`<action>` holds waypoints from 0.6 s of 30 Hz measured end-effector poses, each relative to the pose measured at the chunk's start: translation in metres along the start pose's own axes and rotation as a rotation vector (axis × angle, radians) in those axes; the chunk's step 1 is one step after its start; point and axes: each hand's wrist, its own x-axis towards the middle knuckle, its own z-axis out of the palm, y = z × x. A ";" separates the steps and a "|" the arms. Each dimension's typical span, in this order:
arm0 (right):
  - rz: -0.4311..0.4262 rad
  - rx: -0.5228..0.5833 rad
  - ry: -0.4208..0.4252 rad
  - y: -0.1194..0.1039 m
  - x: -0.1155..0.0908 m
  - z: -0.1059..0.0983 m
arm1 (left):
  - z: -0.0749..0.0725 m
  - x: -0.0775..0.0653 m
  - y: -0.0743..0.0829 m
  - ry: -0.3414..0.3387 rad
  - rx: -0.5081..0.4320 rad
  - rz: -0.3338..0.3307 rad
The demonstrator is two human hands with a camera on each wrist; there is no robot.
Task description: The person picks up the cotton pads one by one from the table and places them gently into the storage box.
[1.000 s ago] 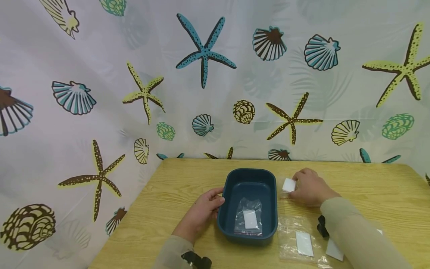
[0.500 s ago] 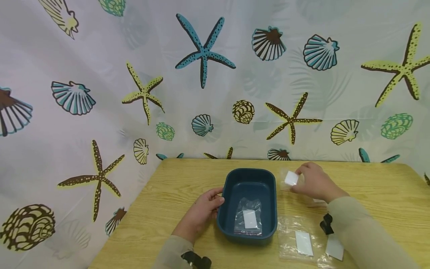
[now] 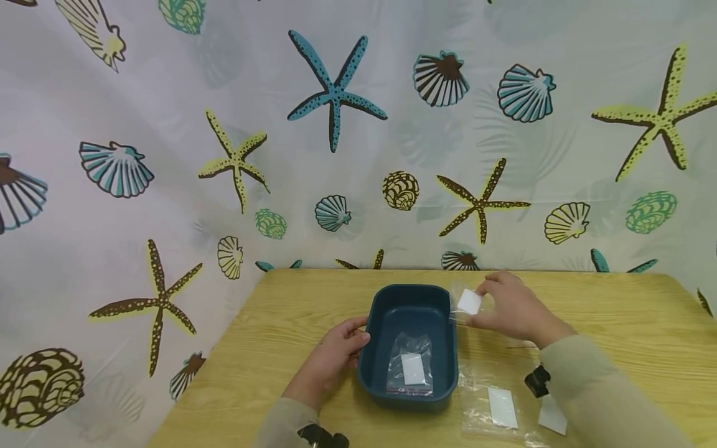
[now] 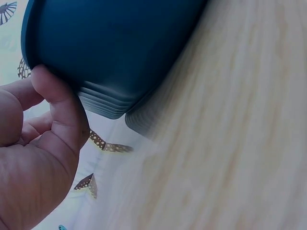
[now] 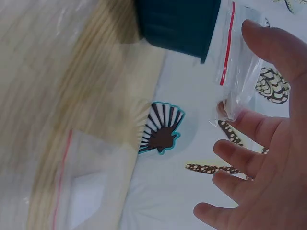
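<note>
In the head view, my left hand [image 3: 335, 354] lies against the left side of a dark blue bin [image 3: 407, 401], its fingers outside the rim. The left wrist view shows fingers touching the bin's outer wall [image 4: 110, 43]. A clear zip bag [image 3: 411, 367] with a white rectangular piece lies inside the bin. My right hand [image 3: 512, 311] pinches another small clear zip bag [image 5: 235, 62] between thumb and index finger, a white square piece [image 3: 469, 302] in it. The remaining right fingers are spread. That bag hangs at the bin's right rim, overlapping it in the head view.
More clear bags with white pieces [image 3: 502, 407] lie on the wooden table [image 3: 302, 311] to the right of the bin, one partly under my right forearm. A red-striped bag [image 5: 86, 196] lies behind my right hand. A shell-print curtain [image 3: 336, 162] stands behind the table.
My right hand has raised the small zip bag from the table and carried it left to the bin's right rim. My left hand has kept its place on the bin.
</note>
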 end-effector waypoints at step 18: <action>-0.146 -0.052 -0.013 -0.071 -0.001 0.012 | -0.001 0.000 -0.002 0.007 -0.023 -0.011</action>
